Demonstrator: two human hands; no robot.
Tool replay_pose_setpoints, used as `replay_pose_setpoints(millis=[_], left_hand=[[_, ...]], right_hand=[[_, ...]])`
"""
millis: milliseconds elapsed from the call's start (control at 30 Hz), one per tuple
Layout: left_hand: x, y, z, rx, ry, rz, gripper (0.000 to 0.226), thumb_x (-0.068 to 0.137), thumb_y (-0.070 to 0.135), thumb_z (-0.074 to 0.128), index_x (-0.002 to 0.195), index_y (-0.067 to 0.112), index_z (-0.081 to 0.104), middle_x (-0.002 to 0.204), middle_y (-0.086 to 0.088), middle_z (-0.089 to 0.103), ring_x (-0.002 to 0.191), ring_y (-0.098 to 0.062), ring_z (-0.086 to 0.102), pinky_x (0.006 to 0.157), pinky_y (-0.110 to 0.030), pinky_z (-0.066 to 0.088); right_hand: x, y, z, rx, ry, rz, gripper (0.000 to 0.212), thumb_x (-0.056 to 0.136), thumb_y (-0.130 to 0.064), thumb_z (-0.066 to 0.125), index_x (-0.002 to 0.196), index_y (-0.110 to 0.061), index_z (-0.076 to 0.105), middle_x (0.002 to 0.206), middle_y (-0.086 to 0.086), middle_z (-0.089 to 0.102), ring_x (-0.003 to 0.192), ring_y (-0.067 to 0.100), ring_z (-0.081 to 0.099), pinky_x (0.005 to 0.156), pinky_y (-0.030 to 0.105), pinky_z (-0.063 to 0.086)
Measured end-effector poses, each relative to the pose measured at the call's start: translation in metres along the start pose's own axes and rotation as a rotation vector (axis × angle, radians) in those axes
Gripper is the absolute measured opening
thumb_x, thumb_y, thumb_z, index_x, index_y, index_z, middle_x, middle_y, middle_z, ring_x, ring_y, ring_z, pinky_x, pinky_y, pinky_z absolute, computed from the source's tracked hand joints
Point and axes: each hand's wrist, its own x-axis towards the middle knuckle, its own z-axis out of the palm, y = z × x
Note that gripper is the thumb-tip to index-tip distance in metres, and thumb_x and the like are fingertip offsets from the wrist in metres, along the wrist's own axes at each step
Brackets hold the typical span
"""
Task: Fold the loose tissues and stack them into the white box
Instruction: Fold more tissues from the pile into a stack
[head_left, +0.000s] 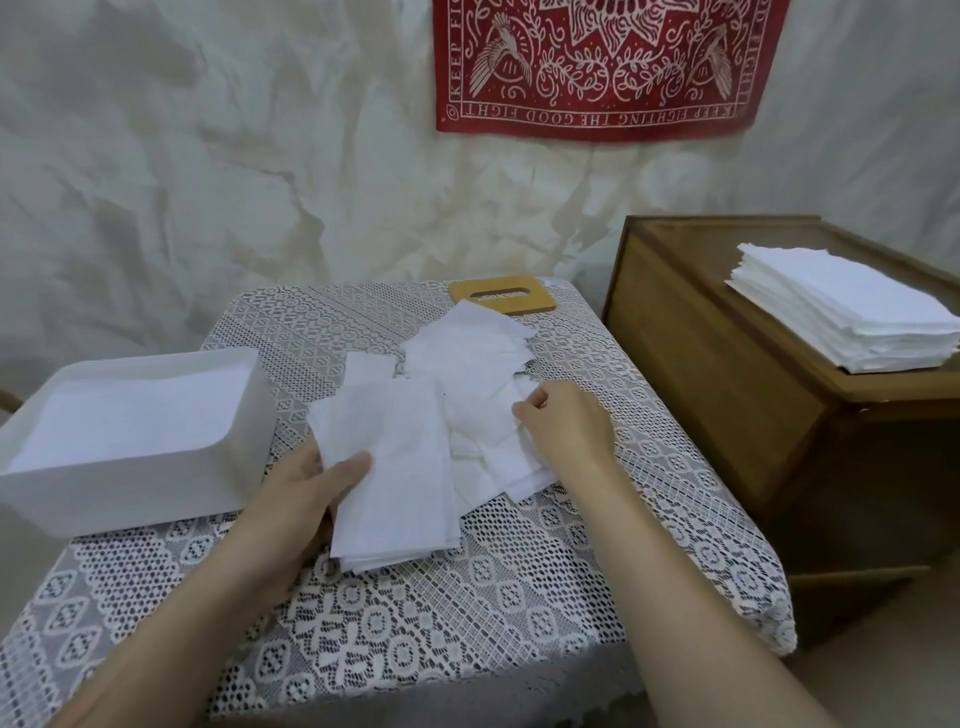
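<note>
Lace cloth covered the desk (467, 597), w/ the white box (130, 431) at its left edge. Left hand (306, 499) had its grip clamped on the folded tissues (400, 493), thumb on top, just right of the box. Right hand (563, 431), fingers curled, pinched the loose tissues (467, 353) heaped mid-desk. Wooden lid (501, 296) lay behind the heap; a 2nd tissue stack (852, 317) sat on the cabinet (701, 364) at right.

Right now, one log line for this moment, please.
left hand: holds folded tissues | right hand: pinches loose tissue | box: open
</note>
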Motion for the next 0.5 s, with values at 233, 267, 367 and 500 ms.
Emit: replay_pose_setpoints(millis=[233,267,367,500], left_hand=[[-0.002,0.0,-0.005,0.015,-0.011,-0.001,0.023,0.102,0.017,0.058,0.123,0.023,0.064,0.115,0.003,0.078,0.105,-0.021,0.075,0.092,-0.045,0.057],[-0.003,0.0,-0.005,0.013,-0.009,0.0,0.023,0.102,0.016,0.058,0.124,0.023,0.064,0.115,0.003,0.078,0.105,-0.021,0.075,0.092,-0.045,0.056],[-0.007,0.002,-0.004,0.018,-0.013,0.007,0.023,0.103,0.015,0.058,0.122,0.025,0.065,0.113,0.003,0.079,0.103,-0.02,0.076,0.088,-0.044,0.057],[-0.009,0.001,-0.001,0.02,-0.02,0.005,0.024,0.102,0.015,0.058,0.123,0.026,0.065,0.114,0.004,0.078,0.104,-0.02,0.076,0.089,-0.044,0.057]], right_hand=[[0.0,-0.003,-0.004,0.087,0.032,-0.056,0.012,0.102,-0.025,0.054,0.093,-0.025,0.062,0.086,-0.003,0.066,0.081,0.025,0.061,0.064,0.033,0.043],[-0.002,-0.001,-0.007,0.087,0.018,-0.043,0.012,0.102,-0.025,0.054,0.092,-0.025,0.061,0.084,-0.004,0.065,0.081,0.025,0.061,0.065,0.033,0.042],[-0.008,0.007,-0.01,0.055,-0.015,0.03,0.015,0.099,-0.028,0.056,0.083,-0.025,0.058,0.085,-0.001,0.066,0.084,0.028,0.061,0.066,0.033,0.043],[-0.015,0.012,-0.008,0.049,-0.02,0.038,0.022,0.095,-0.03,0.058,0.077,-0.019,0.063,0.078,0.002,0.068,0.079,0.029,0.063,0.062,0.032,0.043]])
